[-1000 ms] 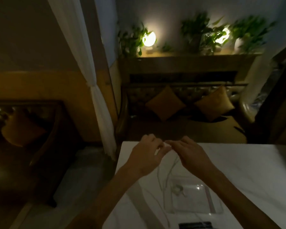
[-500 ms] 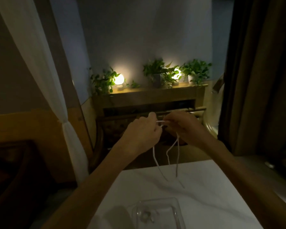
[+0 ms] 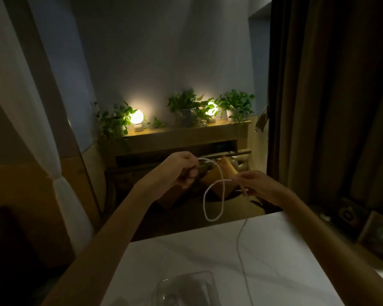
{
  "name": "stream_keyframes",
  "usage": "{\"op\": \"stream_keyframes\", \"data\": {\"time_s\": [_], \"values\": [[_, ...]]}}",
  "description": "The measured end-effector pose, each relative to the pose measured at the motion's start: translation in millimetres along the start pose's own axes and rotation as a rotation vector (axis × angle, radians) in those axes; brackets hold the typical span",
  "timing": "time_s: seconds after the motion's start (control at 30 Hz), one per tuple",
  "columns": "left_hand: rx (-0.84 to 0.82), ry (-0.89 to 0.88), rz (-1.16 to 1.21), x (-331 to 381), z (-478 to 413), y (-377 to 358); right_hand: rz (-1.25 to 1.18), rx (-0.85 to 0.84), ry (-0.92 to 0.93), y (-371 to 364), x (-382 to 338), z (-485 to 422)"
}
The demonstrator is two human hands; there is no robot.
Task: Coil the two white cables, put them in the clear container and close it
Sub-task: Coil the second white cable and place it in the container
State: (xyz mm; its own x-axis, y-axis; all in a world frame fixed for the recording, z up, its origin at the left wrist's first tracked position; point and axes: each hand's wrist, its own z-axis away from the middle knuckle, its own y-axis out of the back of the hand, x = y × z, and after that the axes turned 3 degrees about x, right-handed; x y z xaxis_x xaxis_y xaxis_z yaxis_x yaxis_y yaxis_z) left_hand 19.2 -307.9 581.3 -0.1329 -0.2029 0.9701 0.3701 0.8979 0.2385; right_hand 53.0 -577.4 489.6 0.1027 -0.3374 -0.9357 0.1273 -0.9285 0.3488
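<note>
White cable (image 3: 215,195): hanging in a loop above the tabletop's (image 3: 274,250) far edge, tail trailing down onto it. Left hand (image 3: 182,171): grip closing on one end. Right hand (image 3: 255,185): grip pinching the strand. Clear container (image 3: 186,288): sitting near, bottom centre.

Counted two bare hands, left hand (image 3: 181,171) and right hand (image 3: 255,186). Saw one white cable (image 3: 215,195) only, looped once between them. Found one clear container (image 3: 186,288) on one white surface (image 3: 274,261). Noted two glowing globe lamps (image 3: 136,117) on one shelf (image 3: 181,134), three potted plants (image 3: 114,120), and one orange cushion (image 3: 219,175).
</note>
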Motion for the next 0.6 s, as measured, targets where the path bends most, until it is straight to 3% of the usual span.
{"op": "stream_keyframes", "data": {"time_s": [0.1,0.17,0.23,0.33,0.47,0.6], "values": [[-0.202,0.094,0.219,6.8,-5.7,-8.0,0.344,0.483,0.092,7.2,1.0,-11.0],[-0.307,0.126,0.344,10.5,-11.3,-18.8,0.22,0.602,0.289,8.3,-19.5,-5.1],[-0.416,0.138,0.467,12.9,-20.0,-31.4,0.031,0.404,0.487,8.7,-45.5,6.5],[-0.6,0.206,0.681,15.5,-29.5,-53.1,0.065,0.129,0.569,3.0,-69.3,17.5],[-0.585,0.128,0.649,13.4,-29.4,-77.6,-0.198,0.139,0.634,2.0,-71.5,19.3],[-0.476,-0.138,0.455,24.9,-29.4,-84.9,-0.404,0.207,0.531,-11.9,-70.3,25.0]]}}
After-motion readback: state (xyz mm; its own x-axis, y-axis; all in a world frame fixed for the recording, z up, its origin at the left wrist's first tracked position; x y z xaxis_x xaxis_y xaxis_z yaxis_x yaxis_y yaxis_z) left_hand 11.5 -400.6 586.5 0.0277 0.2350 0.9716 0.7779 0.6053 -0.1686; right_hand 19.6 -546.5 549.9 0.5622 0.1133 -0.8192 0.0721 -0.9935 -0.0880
